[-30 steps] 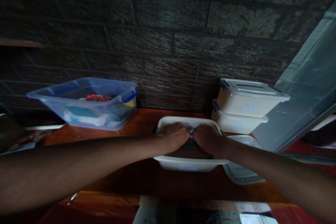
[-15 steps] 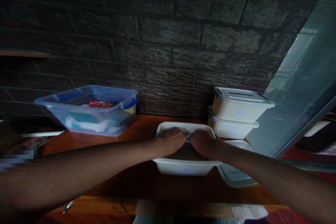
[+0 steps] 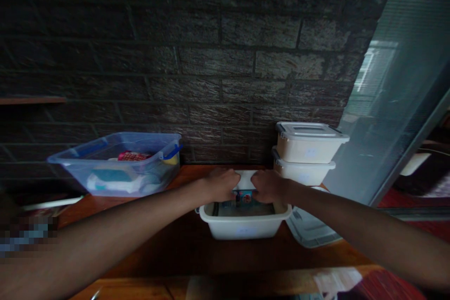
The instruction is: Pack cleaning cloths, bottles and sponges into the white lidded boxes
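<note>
My left hand [image 3: 222,186] and my right hand [image 3: 269,188] are both closed, knuckles up, over the back half of an open white plastic bin [image 3: 245,228]. A small gap separates them, and the bin's pale far wall shows through it. Just below and between the fists is a packet or panel with a blue, colourfully printed face [image 3: 245,198], inside the bin. Whether the fingers grip it, the bin's far rim or something else is hidden. Dark, unclear contents lie lower in the bin. A translucent lid [image 3: 312,229] lies beside the bin, partly under my right forearm.
A clear blue-tinted tub [image 3: 119,168] with a red-patterned item and other goods stands at the left. Two lidded white boxes [image 3: 309,152] are stacked at the back right. A dark block wall [image 3: 218,65] rises behind the wooden table [image 3: 168,253]; a glass panel [image 3: 379,117] is at right.
Both fists have risen slightly within the bin, toward its far side. More of the blue printed face now shows beneath them. The camera view has tilted up and shifted a little.
</note>
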Tool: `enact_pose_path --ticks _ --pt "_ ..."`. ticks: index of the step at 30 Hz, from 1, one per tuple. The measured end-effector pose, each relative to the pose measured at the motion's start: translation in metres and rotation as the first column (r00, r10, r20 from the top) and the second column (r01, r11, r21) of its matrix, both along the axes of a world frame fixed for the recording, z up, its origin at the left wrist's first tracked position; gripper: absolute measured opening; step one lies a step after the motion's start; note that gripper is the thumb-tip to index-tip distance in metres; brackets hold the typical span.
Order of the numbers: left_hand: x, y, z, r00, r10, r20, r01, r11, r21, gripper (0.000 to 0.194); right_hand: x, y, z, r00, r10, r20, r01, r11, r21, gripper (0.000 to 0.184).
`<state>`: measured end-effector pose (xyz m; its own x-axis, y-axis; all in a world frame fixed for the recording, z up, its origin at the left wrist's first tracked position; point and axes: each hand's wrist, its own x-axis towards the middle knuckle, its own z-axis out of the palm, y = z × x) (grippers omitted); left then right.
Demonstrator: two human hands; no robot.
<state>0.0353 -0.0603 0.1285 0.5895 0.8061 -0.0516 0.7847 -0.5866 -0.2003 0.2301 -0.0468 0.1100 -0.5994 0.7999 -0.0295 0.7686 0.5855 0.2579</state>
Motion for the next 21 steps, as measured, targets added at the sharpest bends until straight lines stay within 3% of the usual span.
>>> enact_pose_path --ticks 5,10,21 --pt "-0.011 0.001 0.012 1.000 0.008 0.020 -0.008 1.000 0.007 0.035 0.003 -0.004 0.016 1.000 -0.025 -0.011 0.025 1.000 -0.004 0.039" --pt "-0.016 -0.001 0.013 0.999 0.004 0.036 -0.005 1.000 0.007 0.038 0.006 -0.006 0.014 1.000 0.003 -0.011 -0.003 1.000 -0.005 0.038" --pt "-0.003 0.012 -0.030 0.998 -0.048 0.033 0.051 0.994 -0.099 0.014 0.001 -0.001 -0.020 0.997 0.067 0.045 -0.067 0.998 -0.006 0.028"
